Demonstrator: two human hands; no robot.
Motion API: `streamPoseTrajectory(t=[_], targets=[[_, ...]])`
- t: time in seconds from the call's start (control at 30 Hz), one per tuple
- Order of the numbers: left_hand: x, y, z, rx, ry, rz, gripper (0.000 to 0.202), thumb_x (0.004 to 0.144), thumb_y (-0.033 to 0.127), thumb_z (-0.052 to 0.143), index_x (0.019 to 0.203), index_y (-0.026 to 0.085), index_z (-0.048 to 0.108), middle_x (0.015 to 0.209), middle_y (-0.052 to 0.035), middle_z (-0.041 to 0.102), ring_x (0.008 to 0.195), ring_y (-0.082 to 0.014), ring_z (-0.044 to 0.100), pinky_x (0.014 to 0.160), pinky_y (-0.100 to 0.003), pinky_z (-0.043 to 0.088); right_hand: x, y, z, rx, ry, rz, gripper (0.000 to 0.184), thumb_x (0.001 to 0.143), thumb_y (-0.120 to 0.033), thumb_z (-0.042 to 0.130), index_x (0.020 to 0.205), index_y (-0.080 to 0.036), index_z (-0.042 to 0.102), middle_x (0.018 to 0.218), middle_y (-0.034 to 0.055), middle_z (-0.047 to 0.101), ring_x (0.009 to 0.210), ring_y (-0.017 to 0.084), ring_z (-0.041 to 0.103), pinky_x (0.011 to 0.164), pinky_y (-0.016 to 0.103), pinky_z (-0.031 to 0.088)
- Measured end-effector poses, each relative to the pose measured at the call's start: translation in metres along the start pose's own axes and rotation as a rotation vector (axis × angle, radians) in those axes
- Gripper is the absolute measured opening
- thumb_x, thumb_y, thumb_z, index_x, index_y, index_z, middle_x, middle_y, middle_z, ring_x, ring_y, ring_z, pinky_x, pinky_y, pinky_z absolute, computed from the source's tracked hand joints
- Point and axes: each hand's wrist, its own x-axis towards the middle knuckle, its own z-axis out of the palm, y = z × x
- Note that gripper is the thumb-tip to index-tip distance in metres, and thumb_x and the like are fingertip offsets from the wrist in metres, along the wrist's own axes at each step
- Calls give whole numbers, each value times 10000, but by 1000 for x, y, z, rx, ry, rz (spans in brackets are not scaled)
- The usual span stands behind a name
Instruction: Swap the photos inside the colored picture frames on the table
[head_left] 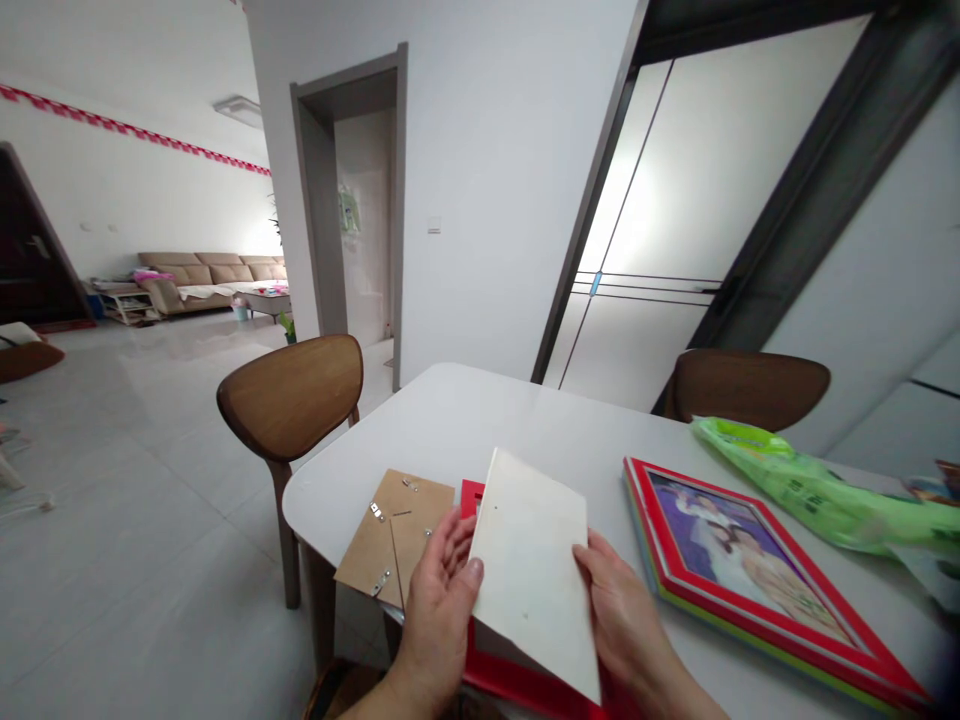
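A stiff white sheet (534, 570), blank on the side facing me and slightly marked, is tilted up between my two hands. My left hand (439, 605) has its thumb on the left edge, with the fingers curled beside and behind it. Along the opposite edge, my right hand (619, 605) pinches the sheet between thumb and fingers. Beneath it lies a red frame (495, 670), mostly hidden by the sheet and hands. A brown backing board (366, 545) with metal clips rests just left of my left hand, partly over the table edge.
On the right, a red-framed picture (750, 560) lies on top of other frames. Behind it is a green plastic bag (817, 490). The white table (457, 415) has one wooden chair (300, 395) at its left and another chair (750, 388) at the far right.
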Motion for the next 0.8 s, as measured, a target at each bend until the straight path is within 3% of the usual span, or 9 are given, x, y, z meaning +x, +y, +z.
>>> streamPoseTrajectory(t=[0.07, 0.17, 0.33, 0.43, 0.57, 0.7, 0.8], targets=[[0, -3, -10, 174, -39, -12, 469, 751, 228, 473, 1197, 120, 375, 1212, -126, 463, 1111, -214, 431, 948, -359, 331, 4, -6, -16, -119, -19, 36, 493, 690, -220, 362, 1176, -139, 373, 853, 86, 661, 681, 193, 625, 546, 271, 466], [-4, -5, -19, 512, -195, -33, 462, 675, 139, 504, 1134, 141, 455, 1184, -107, 493, 1109, -224, 425, 958, -378, 310, 11, -6, -31, -269, -61, 61, 520, 671, -192, 343, 1183, -110, 378, 756, 81, 672, 625, 197, 627, 518, 271, 457], [-15, -11, -19, 868, -444, 50, 549, 597, 114, 532, 1139, 74, 458, 1260, -169, 403, 1165, -267, 349, 986, -405, 265, 24, 5, -30, -476, -57, -12, 508, 674, -197, 316, 1159, -101, 431, 711, 64, 673, 601, 189, 625, 507, 260, 452], [-17, -11, -19, 941, -529, 85, 569, 590, 128, 550, 1146, 62, 448, 1277, -182, 375, 1185, -272, 317, 991, -410, 256, 30, 7, -26, -674, -35, -118, 485, 699, -211, 280, 1133, -86, 459, 765, 70, 670, 650, 176, 625, 542, 245, 454], [-16, -7, -21, 972, -546, 111, 488, 622, 155, 551, 1102, 96, 485, 1262, -160, 401, 1176, -261, 332, 984, -401, 272, 34, 3, -26, -995, -23, -222, 431, 740, -240, 246, 1022, -105, 543, 819, 78, 661, 726, 170, 612, 598, 233, 441], [-13, -6, -19, 1011, -556, 141, 415, 651, 174, 539, 1063, 129, 510, 1244, -140, 430, 1163, -249, 354, 978, -397, 278, 32, 0, -26, -1171, 40, -268, 353, 735, -302, 343, 926, -117, 575, 842, 130, 631, 783, 235, 577, 692, 322, 401], [-14, -5, -20, 1024, -582, 135, 438, 654, 179, 541, 1087, 130, 497, 1258, -141, 415, 1173, -247, 343, 979, -393, 274, 28, 3, -26, -1376, 121, -307, 344, 737, -343, 369, 875, -102, 573, 827, 168, 590, 753, 272, 557, 655, 374, 379]])
